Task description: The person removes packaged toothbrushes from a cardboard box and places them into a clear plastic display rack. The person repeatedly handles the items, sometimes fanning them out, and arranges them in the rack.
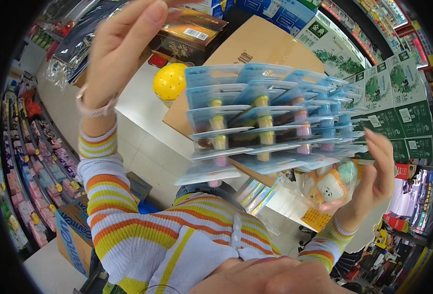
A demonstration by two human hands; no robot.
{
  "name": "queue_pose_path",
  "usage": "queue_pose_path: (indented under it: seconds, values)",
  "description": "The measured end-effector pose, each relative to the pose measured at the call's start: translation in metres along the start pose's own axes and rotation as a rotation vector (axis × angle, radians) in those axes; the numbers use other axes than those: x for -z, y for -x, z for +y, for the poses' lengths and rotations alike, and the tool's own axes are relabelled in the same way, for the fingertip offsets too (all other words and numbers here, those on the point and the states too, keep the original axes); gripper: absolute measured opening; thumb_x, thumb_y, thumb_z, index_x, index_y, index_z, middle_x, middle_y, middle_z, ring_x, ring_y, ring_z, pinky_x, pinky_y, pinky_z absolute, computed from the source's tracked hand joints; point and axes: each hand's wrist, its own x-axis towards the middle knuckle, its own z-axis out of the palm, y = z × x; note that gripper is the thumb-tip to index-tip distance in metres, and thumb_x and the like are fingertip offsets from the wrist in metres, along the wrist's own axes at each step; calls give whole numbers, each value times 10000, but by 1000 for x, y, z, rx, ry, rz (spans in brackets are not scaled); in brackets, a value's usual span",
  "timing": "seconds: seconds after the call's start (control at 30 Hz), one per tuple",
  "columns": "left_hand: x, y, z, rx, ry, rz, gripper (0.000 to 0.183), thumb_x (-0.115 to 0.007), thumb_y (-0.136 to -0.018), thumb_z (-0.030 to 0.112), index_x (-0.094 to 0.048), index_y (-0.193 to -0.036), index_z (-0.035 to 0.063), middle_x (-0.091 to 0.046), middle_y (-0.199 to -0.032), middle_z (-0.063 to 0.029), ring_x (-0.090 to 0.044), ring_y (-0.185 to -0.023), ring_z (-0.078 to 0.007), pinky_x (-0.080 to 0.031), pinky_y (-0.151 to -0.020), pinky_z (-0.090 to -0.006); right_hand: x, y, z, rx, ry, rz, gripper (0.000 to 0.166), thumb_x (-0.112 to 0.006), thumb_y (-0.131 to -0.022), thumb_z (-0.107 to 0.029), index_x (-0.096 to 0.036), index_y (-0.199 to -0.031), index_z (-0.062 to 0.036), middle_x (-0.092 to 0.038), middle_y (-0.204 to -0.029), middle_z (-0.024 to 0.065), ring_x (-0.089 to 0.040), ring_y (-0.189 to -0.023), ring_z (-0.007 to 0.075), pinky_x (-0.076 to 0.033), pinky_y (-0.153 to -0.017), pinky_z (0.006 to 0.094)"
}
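Note:
Several rows of blister cards (275, 125) stand in front of me, with light blue backings and small yellow, pink and blue cylindrical items inside clear covers. What supports the cards is mostly hidden. My left hand (124, 47) is raised to the upper left of them, near a black-and-gold box (187, 33). Its fingers run past the top of the picture, so its grip is hidden. My right hand (374, 176) is beside the cards' right edge, fingers curved and thumb apart, with nothing visible between them. Whether a fingertip touches a card is unclear.
Behind the cards lies a brown cardboard carton (264, 44), with a yellow dotted ball (169, 81) to its left. Green-and-white cartons (389, 106) are stacked at right. A bagged toast-shaped soft toy (328, 187) sits below the cards. Shelves of pink packages (36, 172) curve along the left.

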Motion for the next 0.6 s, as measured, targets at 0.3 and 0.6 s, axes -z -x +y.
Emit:
queue_pose_path:
  seconds: [0.3,0.6]
  values:
    - [-95,118,-121,570,813,-115,681,-212,-974,525,-458,-1309,-15,-512,-1297,-127,-465,-1208,-213,-319,-1055,-334,-118,174,3,-798,-298,681,472,-329,-1007,-306,-388,-1312,50,-467,-1299,157,-454,-1176,215,-354,-1010,360]
    - [-88,148,-117,328,800,-262,720,-159,-978,513,-409,-1319,-70,-490,-1314,-172,-460,-1220,-247,-327,-1042,-326,-190,187,-8,-1247,-356,829,442,-326,-1003,-285,-369,-1323,15,-467,-1269,132,-431,-1176,198,-352,-994,344]
